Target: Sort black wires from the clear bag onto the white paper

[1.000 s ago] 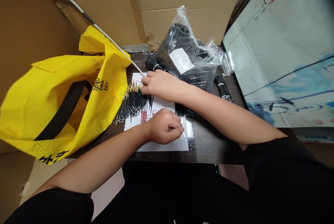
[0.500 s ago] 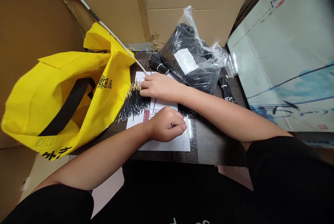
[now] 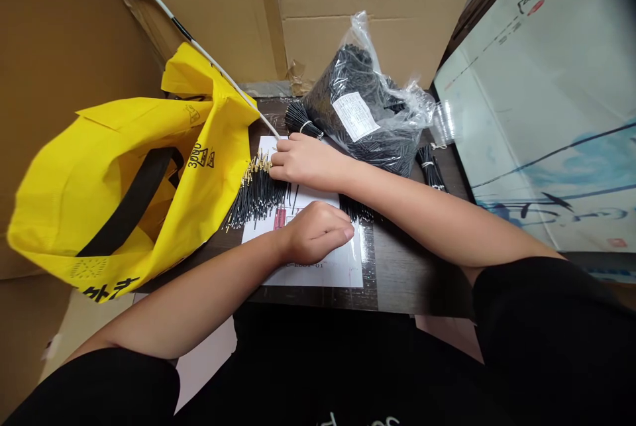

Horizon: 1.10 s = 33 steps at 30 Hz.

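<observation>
The right hand (image 3: 307,162) reaches to the edge of a pile of gold-tipped black wires (image 3: 258,193) lying beside the yellow bag (image 3: 44,187), partly over a printed sheet (image 3: 330,275). Its fingers bend close together; I can't tell whether they pinch a wire. Nearer the person, the left hand (image 3: 318,232) curls into a fist over the sheet.

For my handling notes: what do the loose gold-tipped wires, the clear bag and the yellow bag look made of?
Loose gold-tipped wires: shiny tips suggest metal; black sleeves, likely plastic or rubber.
Clear bag: probably thin plastic film, being see-through, glossy and crinkled.
Yellow bag: fairly matte, softly folding; perhaps non-woven fabric.
</observation>
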Motion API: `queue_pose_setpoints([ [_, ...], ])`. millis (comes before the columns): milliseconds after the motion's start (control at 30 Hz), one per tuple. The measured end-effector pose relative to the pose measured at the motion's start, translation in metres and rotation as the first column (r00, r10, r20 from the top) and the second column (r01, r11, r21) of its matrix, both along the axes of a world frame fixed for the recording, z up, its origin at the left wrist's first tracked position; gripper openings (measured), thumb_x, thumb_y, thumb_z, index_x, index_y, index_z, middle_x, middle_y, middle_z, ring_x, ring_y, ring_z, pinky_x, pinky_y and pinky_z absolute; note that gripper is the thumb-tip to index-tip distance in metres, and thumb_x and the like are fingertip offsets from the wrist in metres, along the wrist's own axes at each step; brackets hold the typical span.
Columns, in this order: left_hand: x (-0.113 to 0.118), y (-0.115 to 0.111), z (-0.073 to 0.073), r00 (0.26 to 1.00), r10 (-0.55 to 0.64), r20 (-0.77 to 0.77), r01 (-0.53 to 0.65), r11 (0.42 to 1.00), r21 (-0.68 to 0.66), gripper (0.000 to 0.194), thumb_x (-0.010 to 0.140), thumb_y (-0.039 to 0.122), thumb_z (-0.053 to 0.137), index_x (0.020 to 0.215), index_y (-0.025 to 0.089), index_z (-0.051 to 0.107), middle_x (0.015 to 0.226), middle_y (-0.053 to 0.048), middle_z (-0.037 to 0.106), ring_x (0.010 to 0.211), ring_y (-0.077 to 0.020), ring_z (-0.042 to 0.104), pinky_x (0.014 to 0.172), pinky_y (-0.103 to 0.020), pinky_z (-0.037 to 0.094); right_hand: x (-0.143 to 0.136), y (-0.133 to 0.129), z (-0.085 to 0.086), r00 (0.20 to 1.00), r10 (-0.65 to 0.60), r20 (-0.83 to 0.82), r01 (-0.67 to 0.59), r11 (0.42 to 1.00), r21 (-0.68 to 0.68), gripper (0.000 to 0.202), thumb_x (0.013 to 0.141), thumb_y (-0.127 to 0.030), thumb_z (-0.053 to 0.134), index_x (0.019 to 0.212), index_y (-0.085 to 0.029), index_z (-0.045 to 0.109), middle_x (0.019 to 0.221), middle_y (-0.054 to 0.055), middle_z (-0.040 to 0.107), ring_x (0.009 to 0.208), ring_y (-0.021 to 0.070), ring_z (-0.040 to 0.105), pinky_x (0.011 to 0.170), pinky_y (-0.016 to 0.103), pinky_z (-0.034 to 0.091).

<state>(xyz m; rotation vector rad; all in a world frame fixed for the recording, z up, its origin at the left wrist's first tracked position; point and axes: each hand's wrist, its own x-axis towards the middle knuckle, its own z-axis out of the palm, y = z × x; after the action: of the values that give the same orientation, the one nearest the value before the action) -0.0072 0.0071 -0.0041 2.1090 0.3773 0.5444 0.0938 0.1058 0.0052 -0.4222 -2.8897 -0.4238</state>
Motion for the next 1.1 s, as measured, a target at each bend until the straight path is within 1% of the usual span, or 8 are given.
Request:
queue_pose_setpoints([
  [133,0.0001,0.0003,0.0004,1.000,-0.001,-0.003,0.001,1.000,0.009,0.042,0.099,0.027,0.036,0.058,0.020,0.030,0.058,0.001,0.037,0.056,-0.0137,0.035,0.058,-0.034,0.026,-0.0005,-0.0020,0.0022,1.000,-0.026,-0.001,0.026,1.000,-0.010,0.011,0.101,-0.018,0.055,0.096,-0.018,0.066,0.094,0.005,0.067,0.096,0.0222,0.054,0.073,0.036,0.026],
  [267,-0.0003,0.0009,0.0008,1.000,0.006,-0.009,-0.006,1.000,-0.011,0.044,0.100,0.028,0.034,0.057,0.020,0.036,0.058,0.000,0.040,0.056,-0.0139,0.038,0.059,-0.033,0.031,-0.0014,-0.0022,0.0074,1.000,-0.017,0.006,0.017,1.000,-0.010,0.015,0.101,-0.019,0.055,0.092,-0.019,0.067,0.091,0.005,0.065,0.098,0.0244,0.055,0.077,0.038,0.028],
  [400,-0.0006,0.0010,0.0008,1.000,0.004,-0.019,-0.005,1.000,-0.026,0.046,0.101,0.030,0.032,0.057,0.020,0.039,0.058,-0.001,0.044,0.056,-0.0141,0.041,0.061,-0.033,0.034,-0.0015,-0.0021,0.0088,1.000,-0.012,0.014,0.012,1.000,-0.022,0.015,0.101,-0.018,0.053,0.095,-0.019,0.066,0.094,0.005,0.065,0.099,0.0240,0.054,0.077,0.037,0.029],
  [567,-0.0006,0.0015,-0.0001,1.000,0.003,-0.007,-0.003,0.999,-0.052,0.047,0.102,0.031,0.031,0.057,0.019,0.041,0.058,-0.001,0.046,0.057,-0.0139,0.042,0.061,-0.032,0.034,-0.0024,-0.0026,0.0052,1.000,0.005,0.016,-0.004,0.999,-0.047,0.010,0.100,-0.018,0.055,0.099,-0.019,0.066,0.094,0.004,0.067,0.097,0.0221,0.053,0.075,0.036,0.029],
  [700,-0.0008,0.0022,-0.0037,1.000,-0.009,0.004,0.009,0.999,-0.039,0.048,0.103,0.031,0.032,0.058,0.019,0.043,0.059,-0.002,0.047,0.057,-0.0138,0.042,0.061,-0.033,0.034,-0.0036,-0.0012,0.0036,1.000,0.018,0.010,-0.017,0.999,-0.029,0.014,0.101,-0.019,0.053,0.096,-0.018,0.066,0.094,0.004,0.065,0.099,0.0223,0.053,0.075,0.036,0.029],
  [800,-0.0007,0.0020,-0.0053,1.000,-0.003,0.015,0.004,0.999,-0.041,0.049,0.103,0.033,0.031,0.057,0.019,0.044,0.059,-0.002,0.047,0.057,-0.0137,0.042,0.060,-0.033,0.034,-0.0042,-0.0001,0.0027,1.000,0.025,0.010,-0.024,0.999,-0.029,0.015,0.103,-0.018,0.051,0.099,-0.018,0.065,0.095,0.004,0.065,0.099,0.0215,0.053,0.075,0.035,0.029],
  [933,-0.0005,0.0011,-0.0032,1.000,0.012,0.014,-0.011,0.998,-0.062,0.049,0.103,0.032,0.033,0.057,0.019,0.044,0.059,-0.002,0.047,0.056,-0.0135,0.042,0.060,-0.032,0.034,-0.0053,0.0000,0.0032,0.999,0.028,0.023,-0.027,0.999,-0.032,0.014,0.102,-0.017,0.051,0.102,-0.017,0.066,0.096,0.005,0.066,0.100,0.0229,0.054,0.073,0.035,0.030],
  [1100,-0.0008,0.0009,0.0001,1.000,0.013,0.007,-0.012,0.998,-0.061,0.049,0.102,0.030,0.033,0.056,0.019,0.045,0.058,-0.002,0.048,0.057,-0.0139,0.043,0.060,-0.032,0.035,-0.0084,-0.0026,0.0088,0.996,0.021,0.084,-0.017,0.999,-0.050,0.018,0.102,-0.017,0.049,0.099,-0.014,0.067,0.105,0.008,0.065,0.107,0.0246,0.054,0.076,0.036,0.034],
])
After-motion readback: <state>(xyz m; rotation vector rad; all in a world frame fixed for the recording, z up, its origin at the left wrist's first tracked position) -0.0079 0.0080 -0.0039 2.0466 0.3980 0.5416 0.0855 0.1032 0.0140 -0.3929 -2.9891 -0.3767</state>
